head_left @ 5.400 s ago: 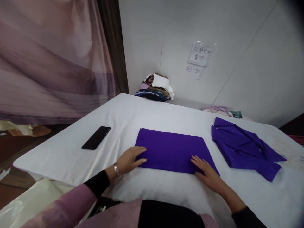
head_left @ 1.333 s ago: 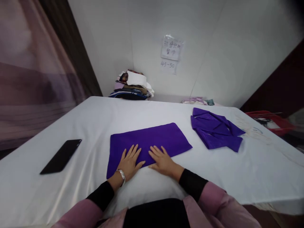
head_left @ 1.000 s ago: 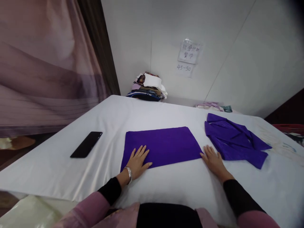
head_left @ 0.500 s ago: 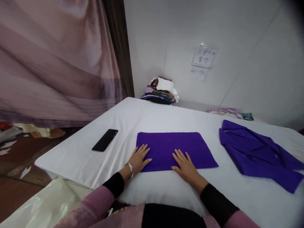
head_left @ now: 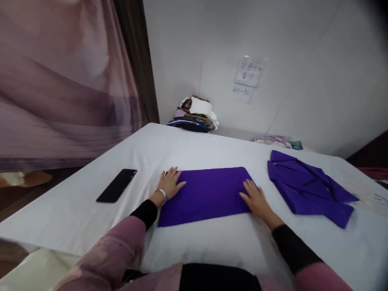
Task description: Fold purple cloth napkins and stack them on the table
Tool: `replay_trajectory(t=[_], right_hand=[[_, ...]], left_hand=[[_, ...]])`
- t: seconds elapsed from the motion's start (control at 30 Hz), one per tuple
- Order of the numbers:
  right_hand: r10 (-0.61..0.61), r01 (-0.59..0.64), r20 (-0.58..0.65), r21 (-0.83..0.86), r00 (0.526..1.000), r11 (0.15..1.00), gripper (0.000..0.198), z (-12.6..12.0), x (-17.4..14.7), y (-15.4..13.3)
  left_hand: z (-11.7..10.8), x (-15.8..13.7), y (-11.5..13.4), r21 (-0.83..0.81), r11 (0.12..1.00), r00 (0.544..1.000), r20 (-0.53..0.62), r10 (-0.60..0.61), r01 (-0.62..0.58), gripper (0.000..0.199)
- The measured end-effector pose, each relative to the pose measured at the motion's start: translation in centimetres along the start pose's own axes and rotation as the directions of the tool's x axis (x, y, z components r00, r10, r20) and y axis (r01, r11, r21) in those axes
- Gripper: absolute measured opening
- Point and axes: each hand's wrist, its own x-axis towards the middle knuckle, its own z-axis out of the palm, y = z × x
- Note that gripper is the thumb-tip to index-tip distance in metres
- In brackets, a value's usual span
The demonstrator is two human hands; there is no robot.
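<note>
A folded purple cloth lies flat as a rectangle on the white-covered table in front of me. On its upper left part rests my left hand, palm down with the fingers spread; a silver bracelet circles that wrist. My right hand lies at the cloth's right edge, fingers stretched out and holding nothing. Farther right, a second purple cloth is spread loosely, with creases and uneven folds.
A black phone lies to the left. At the far table edge stands a pile of folded fabrics, with more cloths farther right. A paper sign hangs on the wall; a pink curtain covers the left.
My left hand has moved up to the cloth's upper left corner. My right hand has slid right to its right edge. The camera has turned slightly right, and the cloth sits a little tilted.
</note>
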Motion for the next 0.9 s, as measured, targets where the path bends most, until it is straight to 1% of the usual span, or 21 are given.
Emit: replay_trajectory(t=[0.1,0.17,0.23,0.3,0.33,0.37,0.4,0.43,0.47,0.5,0.53,0.6,0.63,0.67,0.7,0.73,0.77,0.8,0.83,0.87,0.9], right_hand=[[-0.217,0.209,0.051,0.130,0.975,0.969,0.066,-0.8,3.4,-7.8],[-0.367,0.351,0.046,0.202,0.929,0.914,0.069,-0.5,5.4,-12.3],[-0.482,0.456,0.047,0.256,0.875,0.852,0.072,0.2,7.1,-15.5],[-0.531,0.493,0.072,0.283,0.844,0.822,0.073,1.0,8.6,-16.5],[-0.533,0.491,0.090,0.286,0.842,0.823,0.073,1.3,9.3,-16.2],[-0.511,0.467,0.113,0.279,0.852,0.839,0.072,1.4,9.9,-15.1],[-0.450,0.405,0.143,0.258,0.882,0.877,0.070,1.3,10.5,-13.5],[-0.361,0.321,0.169,0.227,0.917,0.920,0.067,0.9,11.0,-11.4],[-0.226,0.192,0.196,0.181,0.954,0.965,0.065,0.4,11.3,-8.8],[-0.024,-0.003,0.217,0.123,0.976,0.992,0.063,-0.3,11.5,-6.1],[0.096,-0.117,0.213,0.091,0.972,0.989,0.064,-1.0,11.6,-3.4],[0.246,-0.261,0.206,0.048,0.947,0.964,0.066,-2.3,11.3,0.9],[0.289,-0.302,0.199,0.033,0.936,0.953,0.067,-2.7,10.9,2.1],[0.307,-0.317,0.190,0.023,0.933,0.948,0.068,-2.8,10.4,2.6],[0.291,-0.299,0.176,0.022,0.940,0.954,0.069,-2.7,9.7,2.4],[0.232,-0.240,0.163,0.033,0.959,0.970,0.069,-2.3,8.9,1.4],[0.133,-0.142,0.151,0.054,0.980,0.988,0.070,-1.7,7.9,-0.1],[-0.012,-0.001,0.137,0.090,0.991,0.996,0.070,-1.0,6.9,-1.9],[-0.179,0.160,0.141,0.136,0.974,0.978,0.070,-0.3,5.9,-3.7],[-0.324,0.297,0.140,0.184,0.936,0.937,0.070,0.3,5.0,-5.2],[-0.416,0.384,0.126,0.217,0.901,0.898,0.071,0.8,4.2,-6.2]], left_hand=[[1.3,1.5,0.2,0.001,0.999,0.998,0.043,-0.037,0.037,0.067],[2.0,2.0,0.0,0.007,0.999,0.997,0.063,-0.052,0.051,0.068],[2.4,2.1,-0.3,0.017,0.999,0.997,0.063,-0.053,0.052,0.068],[2.4,2.2,-0.4,0.025,0.998,0.996,0.066,-0.056,0.054,0.068],[2.4,2.2,-0.5,0.027,0.998,0.996,0.068,-0.057,0.055,0.068],[2.4,2.2,-0.5,0.029,0.998,0.996,0.071,-0.058,0.056,0.068],[2.3,2.2,-0.5,0.031,0.998,0.995,0.075,-0.059,0.057,0.068],[2.3,2.2,-0.4,0.032,0.998,0.995,0.080,-0.059,0.057,0.068],[2.3,2.3,-0.4,0.033,0.998,0.995,0.083,-0.061,0.058,0.068],[2.2,2.3,-0.4,0.034,0.998,0.994,0.085,-0.062,0.060,0.068],[2.2,2.3,-0.3,0.034,0.998,0.994,0.085,-0.064,0.061,0.068],[2.2,2.3,-0.4,0.029,0.998,0.995,0.079,-0.066,0.064,0.068],[2.2,2.2,-0.4,0.025,0.998,0.995,0.073,-0.065,0.063,0.068],[2.2,2.2,-0.4,0.021,0.998,0.996,0.068,-0.061,0.060,0.068],[2.2,2.2,-0.5,0.019,0.998,0.996,0.065,-0.058,0.057,0.069],[2.2,2.2,-0.5,0.017,0.998,0.997,0.061,-0.055,0.054,0.069],[2.2,2.3,-0.6,0.015,0.999,0.997,0.060,-0.052,0.051,0.069],[2.2,2.3,-0.6,0.013,0.999,0.997,0.059,-0.049,0.048,0.069],[2.2,2.3,-0.6,0.010,0.999,0.997,0.057,-0.047,0.046,0.069],[2.2,2.3,-0.6,0.009,0.999,0.998,0.053,-0.046,0.046,0.069],[2.1,2.3,-0.6,0.009,0.999,0.998,0.050,-0.047,0.047,0.069]])
